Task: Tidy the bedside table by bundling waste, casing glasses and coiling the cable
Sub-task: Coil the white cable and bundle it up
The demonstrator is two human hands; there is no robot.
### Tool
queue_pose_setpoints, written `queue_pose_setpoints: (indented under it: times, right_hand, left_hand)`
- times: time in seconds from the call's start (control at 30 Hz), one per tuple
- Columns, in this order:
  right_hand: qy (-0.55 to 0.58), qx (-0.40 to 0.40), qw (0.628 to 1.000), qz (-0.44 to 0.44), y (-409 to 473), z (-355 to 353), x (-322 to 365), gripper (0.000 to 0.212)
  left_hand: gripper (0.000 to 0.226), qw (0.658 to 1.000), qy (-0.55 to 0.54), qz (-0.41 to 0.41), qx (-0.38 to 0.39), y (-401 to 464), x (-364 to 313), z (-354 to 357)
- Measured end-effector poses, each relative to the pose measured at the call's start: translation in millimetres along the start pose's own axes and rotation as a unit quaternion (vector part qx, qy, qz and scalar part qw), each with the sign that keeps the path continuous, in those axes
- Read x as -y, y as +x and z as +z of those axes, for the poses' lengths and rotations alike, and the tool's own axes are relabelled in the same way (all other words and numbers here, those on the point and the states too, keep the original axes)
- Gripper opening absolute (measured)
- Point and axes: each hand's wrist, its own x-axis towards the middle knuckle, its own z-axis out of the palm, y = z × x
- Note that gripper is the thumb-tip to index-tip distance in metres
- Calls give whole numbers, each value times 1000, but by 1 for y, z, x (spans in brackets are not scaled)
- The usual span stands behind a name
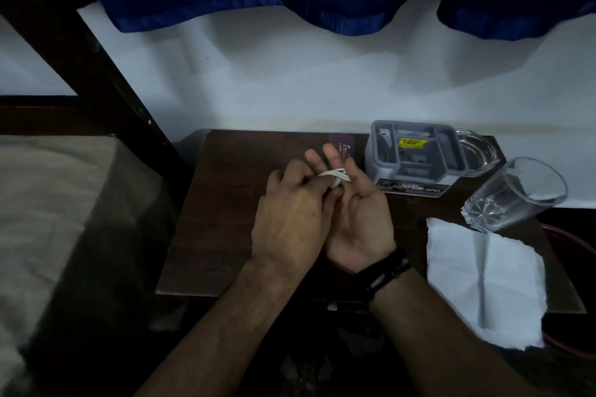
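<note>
i judge coiling nearly done: my left hand [290, 219] pinches the cable [335, 176] looped round my right hand's [354, 213] straight fingers over the tabletop's [225, 203] middle, case [343, 148] at the back edge, tissue [483, 277] still unbundled.

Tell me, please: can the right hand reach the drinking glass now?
Probably not yet. The right hand has the white cable wound round its fingers. Nothing lies between it and the glass to its right.
</note>
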Motion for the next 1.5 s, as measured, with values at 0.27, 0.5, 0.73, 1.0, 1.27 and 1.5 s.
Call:
queue_pose_setpoints:
  times: [0.27, 0.5, 0.73, 1.0, 1.27, 1.5]
  right_hand:
    - [1, -6, 1000, 14, 0, -2, -3, 48]
    - [0, 11, 1000, 13, 1, -3, 0, 45]
    - [6, 15, 1000, 27, 5, -7, 1, 47]
    - [4, -17, 999, 32, 10, -17, 14, 33]
    - [7, -30, 999, 36, 10, -21, 18, 23]
    - [15, -3, 999, 33, 10, -22, 23, 15]
  left_hand:
    - [26, 991, -101, -87, 34, 8, -4, 3]
    - [32, 999, -34, -16, 19, 6, -3, 1]
    - [23, 1000, -26, -7, 6, 9, -1, 2]
    - [40, 994, -45, 88, 45, 3, 1, 9]
    - [22, 971, -181, 100, 117, 11, 22, 0]
    - [30, 991, -85, 91, 37, 10, 21, 0]
